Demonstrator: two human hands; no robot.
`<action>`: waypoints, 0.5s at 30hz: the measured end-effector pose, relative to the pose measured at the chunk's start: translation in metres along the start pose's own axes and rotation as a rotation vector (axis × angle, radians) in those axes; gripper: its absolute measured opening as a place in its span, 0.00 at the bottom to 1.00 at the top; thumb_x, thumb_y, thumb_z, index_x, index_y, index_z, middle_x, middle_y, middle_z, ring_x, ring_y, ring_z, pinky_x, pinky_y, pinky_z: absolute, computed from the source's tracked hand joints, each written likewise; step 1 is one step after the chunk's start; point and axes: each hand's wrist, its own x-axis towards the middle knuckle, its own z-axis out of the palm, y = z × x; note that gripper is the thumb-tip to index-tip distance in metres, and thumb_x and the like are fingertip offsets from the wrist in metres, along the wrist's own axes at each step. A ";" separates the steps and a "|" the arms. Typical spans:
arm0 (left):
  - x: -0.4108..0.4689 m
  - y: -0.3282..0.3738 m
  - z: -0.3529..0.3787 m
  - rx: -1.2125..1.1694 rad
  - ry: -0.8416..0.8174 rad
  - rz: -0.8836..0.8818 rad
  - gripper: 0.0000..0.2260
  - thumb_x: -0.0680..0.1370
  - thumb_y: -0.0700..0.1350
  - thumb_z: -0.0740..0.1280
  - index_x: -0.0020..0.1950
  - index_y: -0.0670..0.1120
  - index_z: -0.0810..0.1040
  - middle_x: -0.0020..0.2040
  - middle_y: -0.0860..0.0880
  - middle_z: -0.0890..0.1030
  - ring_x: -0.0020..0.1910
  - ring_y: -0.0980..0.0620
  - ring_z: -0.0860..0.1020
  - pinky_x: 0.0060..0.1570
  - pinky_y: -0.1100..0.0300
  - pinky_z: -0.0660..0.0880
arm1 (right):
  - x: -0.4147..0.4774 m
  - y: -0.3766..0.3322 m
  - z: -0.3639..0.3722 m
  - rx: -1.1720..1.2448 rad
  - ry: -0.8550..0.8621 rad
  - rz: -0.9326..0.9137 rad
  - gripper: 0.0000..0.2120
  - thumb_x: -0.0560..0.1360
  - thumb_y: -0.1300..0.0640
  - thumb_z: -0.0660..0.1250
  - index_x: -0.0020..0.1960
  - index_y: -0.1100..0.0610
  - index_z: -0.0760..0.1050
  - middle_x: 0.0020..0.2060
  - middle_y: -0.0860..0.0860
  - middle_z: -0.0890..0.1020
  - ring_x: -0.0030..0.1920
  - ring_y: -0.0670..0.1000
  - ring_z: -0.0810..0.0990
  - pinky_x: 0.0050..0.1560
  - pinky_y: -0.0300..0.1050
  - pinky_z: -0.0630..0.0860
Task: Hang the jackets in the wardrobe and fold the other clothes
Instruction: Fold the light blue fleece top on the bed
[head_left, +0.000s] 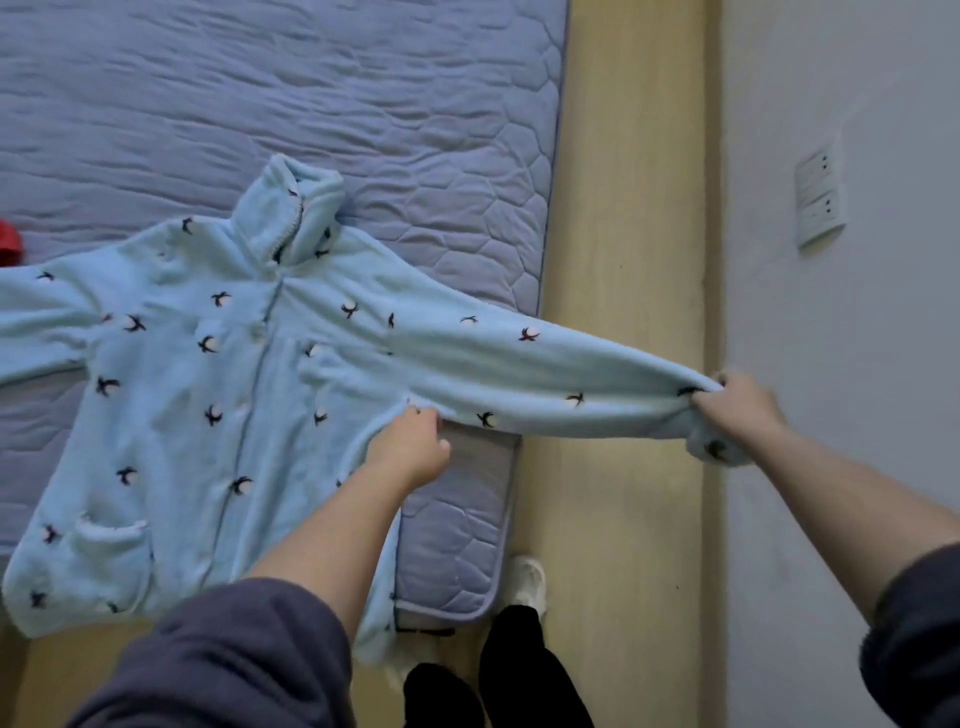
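Across your blue mattress (363, 78) lies the fleece pyjama top (208, 389), right hand (737, 405) gripping its outstretched cuff (719, 449), left hand (410, 447) pinching the armpit (395, 387); pull harder and it could drag off the right edge.

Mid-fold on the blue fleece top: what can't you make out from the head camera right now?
1. Other sleeve of the fleece top: runs off the left edge of the head view.
2. The red item: mostly cut off by the left edge, unidentifiable.
3. Fingertips of the left hand: hidden under the sleeve, so its grip is unclear.
4. Cuff in the right hand: bunched, covered by the fingers.
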 end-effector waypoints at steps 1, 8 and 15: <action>0.002 0.006 -0.009 0.010 0.005 0.003 0.13 0.78 0.45 0.59 0.61 0.44 0.70 0.63 0.43 0.71 0.60 0.42 0.72 0.55 0.52 0.70 | 0.008 -0.001 -0.015 -0.060 0.044 -0.012 0.04 0.73 0.58 0.62 0.47 0.57 0.73 0.42 0.59 0.77 0.41 0.58 0.73 0.40 0.45 0.67; 0.054 0.037 -0.033 0.099 -0.022 -0.039 0.14 0.79 0.45 0.58 0.63 0.43 0.69 0.64 0.42 0.70 0.62 0.42 0.71 0.57 0.52 0.69 | 0.082 -0.010 -0.018 -0.380 -0.139 -0.028 0.03 0.73 0.57 0.63 0.45 0.55 0.73 0.41 0.53 0.76 0.46 0.57 0.77 0.46 0.46 0.71; 0.151 0.059 -0.045 0.343 0.102 -0.021 0.17 0.78 0.39 0.58 0.67 0.44 0.66 0.65 0.44 0.67 0.63 0.42 0.68 0.54 0.49 0.71 | 0.164 0.017 0.011 -0.661 -0.558 -0.080 0.06 0.70 0.58 0.67 0.46 0.57 0.74 0.39 0.51 0.77 0.43 0.53 0.78 0.40 0.42 0.73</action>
